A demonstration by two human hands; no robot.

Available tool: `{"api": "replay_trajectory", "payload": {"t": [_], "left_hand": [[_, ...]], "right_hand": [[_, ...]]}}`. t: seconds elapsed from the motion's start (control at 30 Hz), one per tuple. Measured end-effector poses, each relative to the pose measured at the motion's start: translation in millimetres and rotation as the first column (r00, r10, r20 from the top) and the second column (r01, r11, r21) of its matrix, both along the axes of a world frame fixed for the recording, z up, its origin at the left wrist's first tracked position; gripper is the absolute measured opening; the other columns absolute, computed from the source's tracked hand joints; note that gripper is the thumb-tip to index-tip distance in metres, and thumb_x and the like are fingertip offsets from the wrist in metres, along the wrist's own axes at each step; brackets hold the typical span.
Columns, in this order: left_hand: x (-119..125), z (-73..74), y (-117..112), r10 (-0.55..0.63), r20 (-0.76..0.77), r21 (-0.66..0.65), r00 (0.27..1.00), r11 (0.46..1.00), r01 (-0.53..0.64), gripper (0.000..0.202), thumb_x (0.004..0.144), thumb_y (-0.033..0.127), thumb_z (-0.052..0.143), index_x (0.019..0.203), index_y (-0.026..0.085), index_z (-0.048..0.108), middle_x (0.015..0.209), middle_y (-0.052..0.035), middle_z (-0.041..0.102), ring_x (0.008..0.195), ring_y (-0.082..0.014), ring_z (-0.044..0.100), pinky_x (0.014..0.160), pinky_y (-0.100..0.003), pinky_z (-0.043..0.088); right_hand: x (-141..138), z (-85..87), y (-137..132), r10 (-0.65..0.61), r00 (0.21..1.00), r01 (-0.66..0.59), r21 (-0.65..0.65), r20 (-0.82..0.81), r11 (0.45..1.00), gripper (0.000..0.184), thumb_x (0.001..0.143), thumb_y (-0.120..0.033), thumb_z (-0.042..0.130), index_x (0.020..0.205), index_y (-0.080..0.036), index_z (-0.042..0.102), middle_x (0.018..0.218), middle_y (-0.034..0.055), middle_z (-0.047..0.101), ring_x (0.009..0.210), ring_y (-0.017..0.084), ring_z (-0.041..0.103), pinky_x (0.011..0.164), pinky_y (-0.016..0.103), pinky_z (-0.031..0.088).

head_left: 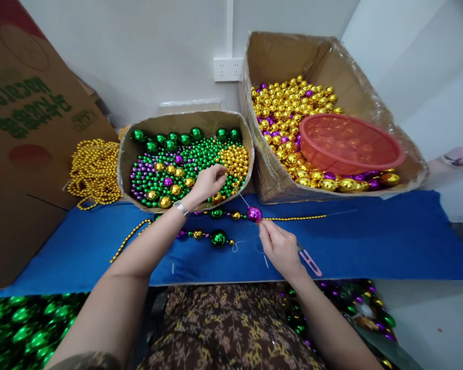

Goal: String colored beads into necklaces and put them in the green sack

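Note:
My left hand (209, 181) reaches into a small cardboard box (125, 159) of green, purple and gold beads, fingers pinched among the beads near the gold ones. My right hand (280, 247) is pinched just below a large purple bead (254, 214) on a thin string that runs up toward my left hand. A partly strung bead strand (216, 237) with green, gold and purple balls lies on the blue cloth (370, 236). A pink thread clipper (310, 262) sticks out from under my right hand.
A big cardboard box (374, 92) of gold and purple balls holds a red plastic basket (349, 144) at the right. Gold bead strings (94, 169) pile at the left beside a leaning flat carton (27, 133). Green balls (19, 329) lie below left.

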State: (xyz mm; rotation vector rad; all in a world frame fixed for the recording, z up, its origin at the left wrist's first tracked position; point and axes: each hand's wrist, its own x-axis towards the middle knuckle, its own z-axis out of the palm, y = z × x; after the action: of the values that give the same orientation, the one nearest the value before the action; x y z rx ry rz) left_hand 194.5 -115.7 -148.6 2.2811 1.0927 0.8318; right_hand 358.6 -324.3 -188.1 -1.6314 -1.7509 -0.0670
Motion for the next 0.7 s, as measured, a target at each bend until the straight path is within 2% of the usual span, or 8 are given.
{"api": "replay_trajectory", "payload": {"t": [0.07, 0.13, 0.27, 0.5, 0.57, 0.63, 0.67, 0.7], "left_hand": [[10, -7.3, 15, -0.041, -0.350, 0.109, 0.936, 0.991, 0.084, 0.019, 0.080, 0.012, 0.056, 0.095, 0.018, 0.067, 0.090, -0.0071, 0.070, 0.084, -0.0209, 0.064, 0.078, -0.032, 0.049], [20, -14.3, 21, -0.079, -0.508, 0.132, 0.858, 0.977, 0.168, 0.021, 0.077, 0.005, 0.055, 0.089, 0.017, 0.068, 0.090, -0.0092, 0.070, 0.089, -0.0236, 0.063, 0.079, -0.033, 0.048], [34, -23.2, 18, -0.139, -0.545, 0.116, 0.827, 0.964, 0.238, 0.019, 0.079, 0.002, 0.050, 0.077, 0.014, 0.066, 0.088, -0.0149, 0.068, 0.097, -0.0281, 0.059, 0.080, -0.037, 0.046], [32, -17.7, 17, -0.105, -0.485, 0.105, 0.868, 0.979, 0.177, 0.024, 0.078, 0.003, 0.052, 0.096, 0.011, 0.066, 0.095, -0.0162, 0.067, 0.101, -0.0285, 0.059, 0.083, -0.039, 0.047], [25, -12.9, 13, -0.083, -0.374, 0.052, 0.924, 0.992, 0.111, 0.026, 0.079, 0.007, 0.053, 0.102, 0.010, 0.065, 0.097, -0.0147, 0.067, 0.095, -0.0253, 0.063, 0.081, -0.036, 0.049], [16, -8.6, 4, -0.076, -0.031, -0.188, 0.997, 0.980, 0.069, 0.025, 0.083, 0.015, 0.054, 0.106, 0.010, 0.064, 0.098, -0.0121, 0.068, 0.088, -0.0212, 0.066, 0.081, -0.034, 0.052], [11, -6.8, -3, -0.034, 0.202, -0.357, 0.979, 0.928, 0.106, 0.025, 0.083, 0.018, 0.055, 0.105, 0.011, 0.064, 0.096, -0.0105, 0.069, 0.086, -0.0196, 0.067, 0.081, -0.034, 0.053], [7, -5.3, -11, 0.049, 0.414, -0.506, 0.909, 0.842, 0.185, 0.023, 0.083, 0.020, 0.057, 0.103, 0.011, 0.064, 0.094, -0.0091, 0.069, 0.085, -0.0185, 0.068, 0.083, -0.034, 0.053]], "right_hand": [[1, 0.4, 1, -0.007, 1.000, 0.007, 0.012, 0.002, 1.000, 0.022, 0.097, -0.021, 0.042, 0.090, -0.017, 0.063, 0.075, 0.0048, 0.071, 0.065, 0.015, 0.067, 0.064, 0.023, 0.045], [1, 0.3, 2, -0.008, 1.000, 0.008, 0.012, 0.008, 1.000, 0.023, 0.097, -0.021, 0.042, 0.091, -0.017, 0.063, 0.075, 0.0046, 0.071, 0.063, 0.014, 0.066, 0.063, 0.023, 0.044], [3, -2.3, 2, -0.017, 1.000, 0.017, 0.003, 0.011, 1.000, 0.024, 0.098, -0.022, 0.041, 0.091, -0.016, 0.064, 0.074, 0.0043, 0.071, 0.061, 0.013, 0.064, 0.062, 0.022, 0.043], [3, -5.0, -3, -0.015, 1.000, 0.015, -0.006, 0.007, 1.000, 0.025, 0.098, -0.023, 0.040, 0.092, -0.016, 0.063, 0.074, 0.0046, 0.070, 0.062, 0.013, 0.063, 0.063, 0.022, 0.042], [4, -5.2, -4, -0.024, 1.000, 0.024, -0.002, 0.010, 1.000, 0.025, 0.098, -0.024, 0.040, 0.092, -0.017, 0.063, 0.073, 0.0044, 0.070, 0.062, 0.013, 0.064, 0.064, 0.022, 0.042], [4, -5.9, -5, -0.027, 1.000, 0.027, 0.001, 0.005, 1.000, 0.026, 0.099, -0.024, 0.040, 0.091, -0.017, 0.064, 0.073, 0.0044, 0.070, 0.064, 0.013, 0.065, 0.064, 0.022, 0.043], [4, -6.3, -5, -0.021, 1.000, 0.021, -0.001, 0.000, 1.000, 0.026, 0.099, -0.024, 0.040, 0.091, -0.017, 0.064, 0.074, 0.0045, 0.071, 0.065, 0.013, 0.065, 0.065, 0.022, 0.043], [3, -6.7, -5, -0.011, 1.000, 0.011, -0.005, -0.004, 1.000, 0.026, 0.099, -0.024, 0.040, 0.091, -0.017, 0.064, 0.075, 0.0047, 0.071, 0.066, 0.013, 0.066, 0.066, 0.022, 0.043]]}}
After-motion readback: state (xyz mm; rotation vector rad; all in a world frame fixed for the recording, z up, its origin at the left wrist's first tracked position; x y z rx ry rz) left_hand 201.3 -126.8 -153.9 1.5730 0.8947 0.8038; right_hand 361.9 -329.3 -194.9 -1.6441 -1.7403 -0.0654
